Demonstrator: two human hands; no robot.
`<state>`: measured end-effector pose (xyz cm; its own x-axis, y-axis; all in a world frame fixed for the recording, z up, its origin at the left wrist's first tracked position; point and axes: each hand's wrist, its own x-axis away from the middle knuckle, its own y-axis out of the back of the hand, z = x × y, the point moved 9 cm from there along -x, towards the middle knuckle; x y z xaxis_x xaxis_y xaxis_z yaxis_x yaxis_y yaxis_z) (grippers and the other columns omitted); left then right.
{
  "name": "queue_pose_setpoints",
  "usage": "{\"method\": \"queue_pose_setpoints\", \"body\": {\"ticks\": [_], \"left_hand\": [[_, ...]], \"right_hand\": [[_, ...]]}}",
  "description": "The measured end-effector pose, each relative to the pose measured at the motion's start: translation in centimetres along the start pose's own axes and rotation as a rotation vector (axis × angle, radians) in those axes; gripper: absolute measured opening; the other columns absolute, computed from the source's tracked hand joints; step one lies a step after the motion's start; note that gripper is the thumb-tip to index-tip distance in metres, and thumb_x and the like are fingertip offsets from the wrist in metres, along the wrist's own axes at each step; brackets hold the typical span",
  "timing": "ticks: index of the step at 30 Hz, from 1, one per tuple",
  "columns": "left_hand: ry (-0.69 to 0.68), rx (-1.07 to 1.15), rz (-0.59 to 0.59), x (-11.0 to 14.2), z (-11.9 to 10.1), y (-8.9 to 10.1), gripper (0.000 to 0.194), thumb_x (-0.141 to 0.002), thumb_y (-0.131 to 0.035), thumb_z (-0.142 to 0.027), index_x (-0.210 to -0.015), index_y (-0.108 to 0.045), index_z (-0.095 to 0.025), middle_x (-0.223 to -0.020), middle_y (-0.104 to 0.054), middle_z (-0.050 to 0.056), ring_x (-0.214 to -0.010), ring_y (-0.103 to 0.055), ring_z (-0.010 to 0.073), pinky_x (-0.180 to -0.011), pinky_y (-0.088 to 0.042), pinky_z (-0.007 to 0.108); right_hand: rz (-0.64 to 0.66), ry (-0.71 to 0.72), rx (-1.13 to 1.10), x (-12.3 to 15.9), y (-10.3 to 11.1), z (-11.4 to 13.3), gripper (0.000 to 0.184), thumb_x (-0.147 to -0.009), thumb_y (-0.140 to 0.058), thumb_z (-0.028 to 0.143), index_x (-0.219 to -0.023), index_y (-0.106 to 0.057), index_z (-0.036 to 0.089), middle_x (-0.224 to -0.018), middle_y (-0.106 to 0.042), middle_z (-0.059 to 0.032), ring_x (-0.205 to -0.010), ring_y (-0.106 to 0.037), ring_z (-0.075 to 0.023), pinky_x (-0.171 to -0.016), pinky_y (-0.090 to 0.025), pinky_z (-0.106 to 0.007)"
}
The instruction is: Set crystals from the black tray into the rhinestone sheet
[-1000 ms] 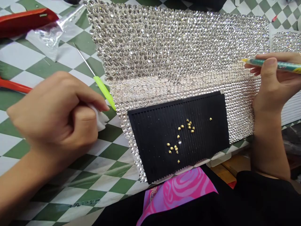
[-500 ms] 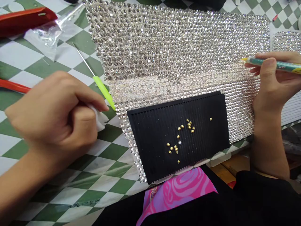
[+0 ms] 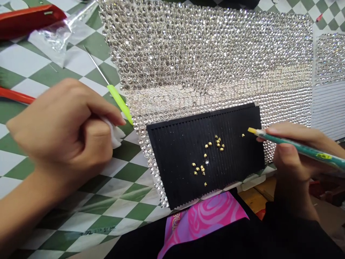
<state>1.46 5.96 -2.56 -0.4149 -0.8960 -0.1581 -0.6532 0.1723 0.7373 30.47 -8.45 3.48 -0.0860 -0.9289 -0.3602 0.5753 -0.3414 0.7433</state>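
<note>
Between the thumb and fingers of my right hand [image 3: 302,154] is a green pencil-like picker [image 3: 296,145] with a yellow tip. That tip hovers over the right end of a black ridged tray [image 3: 178,154], close to a lone gold rhinestone [image 3: 243,135]. Several more gold rhinestones and one clear stone [image 3: 207,162] lie scattered in the tray's middle. Under the tray spreads a sheet of silver rhinestones [image 3: 205,46], with a paler band across it. My left hand [image 3: 67,126] is closed in a fist around a crumpled white tissue [image 3: 116,137], left of the tray.
A thin metal needle tool with a lime-green handle [image 3: 118,102] lies by the sheet's left edge. Beyond it are a red tool [image 3: 29,21], a clear plastic bag [image 3: 55,41] and another red handle [image 3: 16,96]. A second rhinestone piece [image 3: 330,59] sits at the far right.
My right hand has come down and left with the picker, from above the sheet's right side to the tray's right end. My left hand has stayed almost still.
</note>
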Motion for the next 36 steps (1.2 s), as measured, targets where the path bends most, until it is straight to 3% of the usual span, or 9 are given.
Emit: {"method": "queue_pose_setpoints", "body": {"ticks": [3, 10, 15, 18, 20, 24, 30, 31, 36], "left_hand": [[-0.011, -0.01, 0.024, 0.0, 0.0, -0.1, 0.02, -0.058, -0.037, -0.026, -0.054, -0.054, -0.019, -0.049, -0.047, 0.0, -0.055, -0.043, 0.0048, -0.064, -0.036, 0.025], [0.004, -0.021, 0.023, -0.2, 0.3, -0.1, 0.019, -0.057, -0.037, -0.026, -0.053, -0.055, -0.02, -0.048, -0.047, 0.001, -0.054, -0.043, 0.0059, -0.063, -0.037, 0.027], [0.026, -0.02, 0.058, -0.2, 0.4, -0.2, 0.019, -0.055, -0.037, -0.027, -0.052, -0.055, -0.02, -0.045, -0.045, 0.001, -0.055, -0.046, 0.0072, -0.064, -0.037, 0.027], [0.044, -0.007, 0.041, -0.1, 0.2, -0.1, 0.019, -0.055, -0.037, -0.027, -0.052, -0.054, -0.021, -0.045, -0.043, 0.0, -0.055, -0.044, 0.0066, -0.065, -0.037, 0.027], [0.041, -0.002, 0.035, -0.1, 0.1, -0.1, 0.019, -0.056, -0.037, -0.027, -0.052, -0.054, -0.021, -0.045, -0.043, 0.0, -0.053, -0.042, 0.0057, -0.064, -0.036, 0.027], [0.005, -0.001, 0.022, -0.1, 0.1, 0.0, 0.019, -0.056, -0.037, -0.027, -0.051, -0.054, -0.021, -0.046, -0.046, 0.0, -0.053, -0.043, 0.0061, -0.064, -0.036, 0.027], [0.015, -0.009, 0.008, -0.1, 0.1, -0.1, 0.02, -0.059, -0.036, -0.026, -0.052, -0.053, -0.02, -0.048, -0.046, 0.0, -0.053, -0.039, 0.0047, -0.064, -0.035, 0.026], [0.016, -0.007, -0.025, -0.1, 0.0, 0.1, 0.02, -0.059, -0.035, -0.027, -0.052, -0.052, -0.02, -0.048, -0.044, 0.0, -0.052, -0.038, 0.0044, -0.063, -0.034, 0.025], [0.027, -0.025, 0.047, 0.1, 0.1, -0.4, 0.021, -0.058, -0.035, -0.027, -0.053, -0.054, -0.019, -0.047, -0.044, 0.0, -0.055, -0.044, 0.0046, -0.064, -0.037, 0.024]], "right_hand": [[-0.096, 0.104, -0.067, 0.2, 0.0, 1.1, 0.034, -0.077, -0.057, 0.011, -0.103, -0.073, 0.026, -0.073, -0.07, 0.0007, -0.057, -0.062, -0.0126, -0.043, -0.043, -0.027], [-0.101, 0.01, -0.16, 0.4, -1.0, 0.3, 0.033, -0.072, -0.059, 0.01, -0.095, -0.074, 0.027, -0.072, -0.069, 0.0008, -0.059, -0.061, -0.017, -0.052, -0.044, -0.034], [-0.19, -0.04, -0.167, 0.4, -0.3, 0.9, 0.029, -0.074, -0.056, 0.01, -0.09, -0.075, 0.025, -0.071, -0.066, -0.0006, -0.057, -0.058, -0.0151, -0.054, -0.042, -0.034], [-0.056, -0.078, -0.122, 0.1, -0.8, 0.6, 0.031, -0.074, -0.056, 0.009, -0.094, -0.074, 0.025, -0.074, -0.067, -0.0012, -0.064, -0.061, -0.0164, -0.058, -0.044, -0.035], [-0.012, -0.007, -0.132, 0.0, -0.9, 0.7, 0.033, -0.074, -0.056, 0.011, -0.098, -0.073, 0.026, -0.076, -0.067, -0.0013, -0.064, -0.061, -0.0169, -0.056, -0.045, -0.035], [-0.043, 0.146, -0.187, 0.4, -0.9, 1.1, 0.038, -0.072, -0.056, 0.009, -0.104, -0.073, 0.022, -0.075, -0.069, -0.0024, -0.058, -0.06, -0.017, -0.051, -0.043, -0.034], [-0.145, 0.011, -0.181, 0.6, -0.5, 0.1, 0.032, -0.072, -0.057, 0.01, -0.093, -0.076, 0.025, -0.072, -0.067, -0.002, -0.059, -0.059, -0.0166, -0.055, -0.042, -0.034], [-0.143, 0.012, -0.175, 0.6, -0.5, 0.2, 0.032, -0.072, -0.057, 0.01, -0.094, -0.076, 0.025, -0.072, -0.067, -0.0019, -0.058, -0.059, -0.0164, -0.055, -0.042, -0.034], [-0.065, 0.105, -0.189, 0.6, -1.0, 0.9, 0.036, -0.074, -0.056, 0.009, -0.102, -0.074, 0.023, -0.077, -0.07, -0.0027, -0.059, -0.062, -0.0174, -0.054, -0.045, -0.035]]}}
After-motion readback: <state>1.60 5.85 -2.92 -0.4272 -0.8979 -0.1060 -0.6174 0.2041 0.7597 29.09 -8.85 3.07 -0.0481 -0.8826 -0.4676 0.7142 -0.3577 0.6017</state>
